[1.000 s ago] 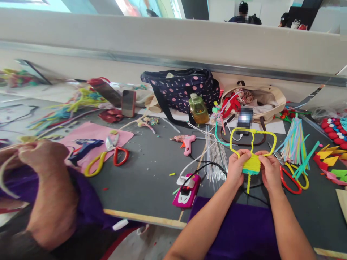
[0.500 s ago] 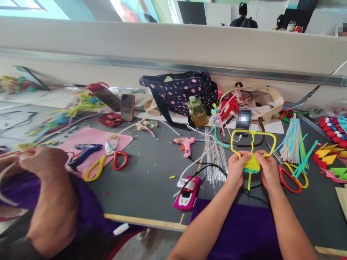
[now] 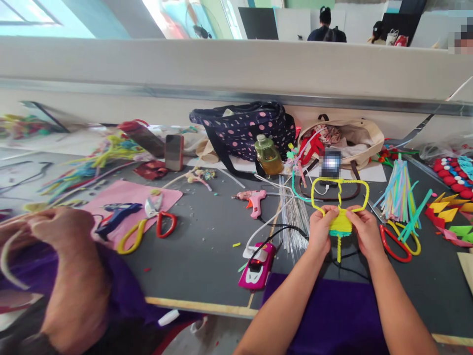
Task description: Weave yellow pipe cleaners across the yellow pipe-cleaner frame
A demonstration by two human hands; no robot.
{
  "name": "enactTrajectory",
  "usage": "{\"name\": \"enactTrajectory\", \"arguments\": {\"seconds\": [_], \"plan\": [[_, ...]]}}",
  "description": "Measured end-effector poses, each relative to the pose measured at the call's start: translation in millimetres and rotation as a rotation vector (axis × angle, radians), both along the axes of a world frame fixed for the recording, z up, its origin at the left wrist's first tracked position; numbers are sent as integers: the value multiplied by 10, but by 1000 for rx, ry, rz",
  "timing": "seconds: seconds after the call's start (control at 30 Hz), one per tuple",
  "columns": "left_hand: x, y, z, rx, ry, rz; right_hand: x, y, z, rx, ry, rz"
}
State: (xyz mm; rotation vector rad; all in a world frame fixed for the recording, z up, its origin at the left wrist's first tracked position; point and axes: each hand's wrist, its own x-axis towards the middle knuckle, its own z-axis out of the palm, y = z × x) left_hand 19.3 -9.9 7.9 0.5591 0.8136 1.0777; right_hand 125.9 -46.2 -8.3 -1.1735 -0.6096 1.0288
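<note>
A yellow pipe-cleaner piece (image 3: pixel 340 223) hangs over the dark table between my hands. It has a wound block with a green lower edge, two wide loops above, a twisted centre strand and a stem below. My left hand (image 3: pixel 322 228) pinches the block's left upper corner, where the left loop joins. On the right upper corner, my right hand (image 3: pixel 364 230) has its thumb and fingers closed. Behind the loops sits a phone with a lit, blurred screen (image 3: pixel 331 162).
Red-yellow scissors (image 3: pixel 395 244) and pastel strips (image 3: pixel 399 192) lie to the right. A pink glue gun (image 3: pixel 254 201), magenta device (image 3: pixel 257 268) and clear sticks (image 3: pixel 294 217) are left of my hands. Another person's hands (image 3: pixel 55 224) work at far left, near more scissors (image 3: pixel 166 225).
The loops of the yellow piece have shifted slightly left and look a little narrower on the right. Both my hands keep their hold. The whole view has shifted a little.
</note>
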Motion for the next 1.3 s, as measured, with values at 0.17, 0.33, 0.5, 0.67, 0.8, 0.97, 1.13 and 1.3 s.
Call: {"name": "enactTrajectory", "arguments": {"seconds": [0.17, 0.33, 0.5, 0.67, 0.8, 0.97, 1.13, 1.3], "plan": [[0, 5, 9, 29, -10, -16, -7, 12, -65, 29, 14, -85], [-1, -4, 3, 29, -34, -45, -2, 24, -98, 29, 26, -85], [4, -21, -19, 57, 34, -83, 2, 21, -105, 23, 19, -93], [16, -25, -43, 84, 63, -68, -9, 20, -95, 24, 16, -87], [20, -21, -62, 71, 62, -69, -10, 23, -106, 15, 10, -100], [15, -20, -72, 74, 77, -71, -10, 22, -115, 16, 15, -95], [15, -22, -59, 69, 71, -71, -10, 17, -114, 26, -38, -112], [17, -19, -50, 56, 52, -70, -22, 12, -98, 34, -44, -110]]}}
